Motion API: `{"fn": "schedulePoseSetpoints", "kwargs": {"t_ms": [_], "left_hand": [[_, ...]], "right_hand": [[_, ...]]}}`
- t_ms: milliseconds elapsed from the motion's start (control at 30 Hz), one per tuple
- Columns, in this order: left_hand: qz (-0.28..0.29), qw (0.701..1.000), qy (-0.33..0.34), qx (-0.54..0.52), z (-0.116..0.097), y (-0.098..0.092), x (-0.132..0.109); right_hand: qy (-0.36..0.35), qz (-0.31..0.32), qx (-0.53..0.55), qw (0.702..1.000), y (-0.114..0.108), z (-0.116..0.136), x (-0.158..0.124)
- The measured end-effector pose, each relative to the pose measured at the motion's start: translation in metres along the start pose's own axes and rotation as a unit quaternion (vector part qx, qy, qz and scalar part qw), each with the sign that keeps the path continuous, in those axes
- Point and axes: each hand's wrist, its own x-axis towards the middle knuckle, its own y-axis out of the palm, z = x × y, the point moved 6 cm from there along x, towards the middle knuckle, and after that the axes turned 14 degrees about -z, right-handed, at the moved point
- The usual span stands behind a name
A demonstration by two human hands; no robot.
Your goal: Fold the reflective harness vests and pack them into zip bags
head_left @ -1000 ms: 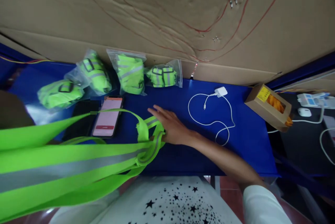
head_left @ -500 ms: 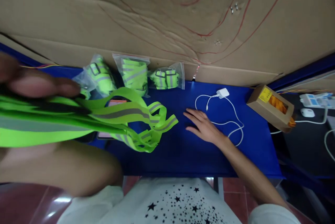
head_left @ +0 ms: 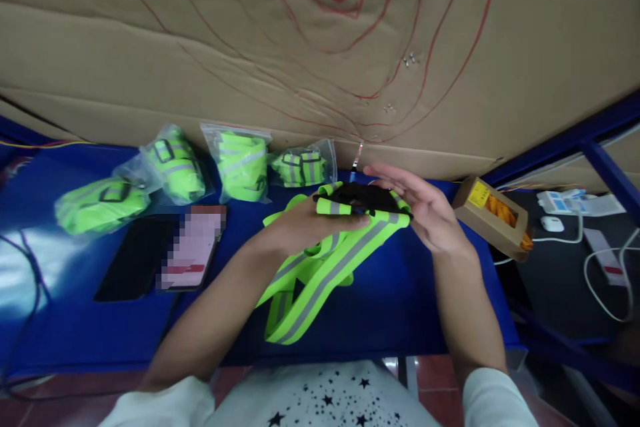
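Note:
A neon-green reflective vest (head_left: 327, 274), made of straps with grey stripes and a black part, is gathered above the blue table. My left hand (head_left: 313, 220) grips it, thumb along the black part and the other fingers mostly hidden under the straps. At its right end is my right hand (head_left: 430, 210), open with fingers stretched out to the left; whether it touches the straps I cannot tell. Long loops of strap hang toward the table's front edge.
Clear bags with similar green straps, such as the middle bag (head_left: 243, 164), line the back. A black phone (head_left: 135, 257) and a lit phone (head_left: 195, 247) lie left. A cardboard box (head_left: 493, 217) stands right, near a power strip (head_left: 575, 202). A cardboard wall (head_left: 225, 67) rises behind.
My left hand has brought the vest from the far left to the middle. My right hand has lifted off the table toward the vest. The view has shifted, showing more of the table's left side.

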Motion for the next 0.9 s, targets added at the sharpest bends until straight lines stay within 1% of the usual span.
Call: {"fn": "schedulePoseSetpoints", "kwargs": {"t_ms": [67,100,167,233,267,333,367,433,500,533,600,667,733,800,833,867,900], "left_hand": [[-0.007,0.999,0.018,0.029,0.001,0.0,0.003],[-0.009,0.999,0.026,0.041,0.001,0.001,0.004],[0.006,0.998,0.027,0.049,0.002,0.005,0.004],[0.021,0.998,0.014,0.052,0.005,0.01,0.004],[0.023,0.998,0.007,0.052,0.007,0.012,0.005],[0.036,0.998,-0.004,0.043,0.011,0.016,0.006],[0.054,0.998,-0.008,0.029,0.012,0.019,0.006],[0.107,0.994,-0.013,-0.018,0.013,0.026,0.006],[0.155,0.985,-0.022,-0.073,0.012,0.032,0.005],[0.165,0.981,-0.029,-0.096,0.012,0.033,0.005],[0.165,0.977,-0.044,-0.124,0.014,0.033,0.005],[0.159,0.98,-0.047,-0.115,0.016,0.032,0.004],[0.132,0.988,-0.033,-0.076,0.017,0.028,0.006],[0.098,0.994,-0.01,-0.04,0.017,0.023,0.008],[0.089,0.996,-0.004,-0.029,0.016,0.021,0.009],[0.089,0.996,-0.002,-0.02,0.017,0.02,0.01],[0.099,0.995,-0.002,-0.01,0.018,0.021,0.01]], "right_hand": [[0.005,0.018,-0.021,1.0,-0.002,0.006,0.002],[-0.005,0.027,-0.049,0.998,-0.002,0.009,0.001],[-0.044,0.048,-0.12,0.991,0.002,0.014,-0.002],[-0.08,0.055,-0.18,0.979,0.009,0.018,-0.005],[-0.088,0.052,-0.196,0.975,0.011,0.019,-0.006],[-0.083,0.036,-0.212,0.973,0.015,0.017,-0.006],[-0.076,0.023,-0.214,0.974,0.016,0.014,-0.005],[-0.069,-0.007,-0.21,0.975,0.017,0.009,-0.002],[-0.077,-0.043,-0.211,0.974,0.017,0.006,0.0],[-0.088,-0.06,-0.212,0.971,0.016,0.006,0.001],[-0.111,-0.07,-0.211,0.969,0.016,0.007,0.002],[-0.117,-0.049,-0.199,0.972,0.015,0.01,0.002],[-0.099,0.018,-0.176,0.979,0.013,0.009,0.002],[-0.047,0.098,-0.141,0.984,0.01,0.002,0.001],[-0.011,0.12,-0.117,0.986,0.007,-0.003,0.001],[0.029,0.114,-0.089,0.989,0.002,-0.01,0.002],[0.069,0.096,-0.06,0.991,-0.003,-0.017,0.003]]}}
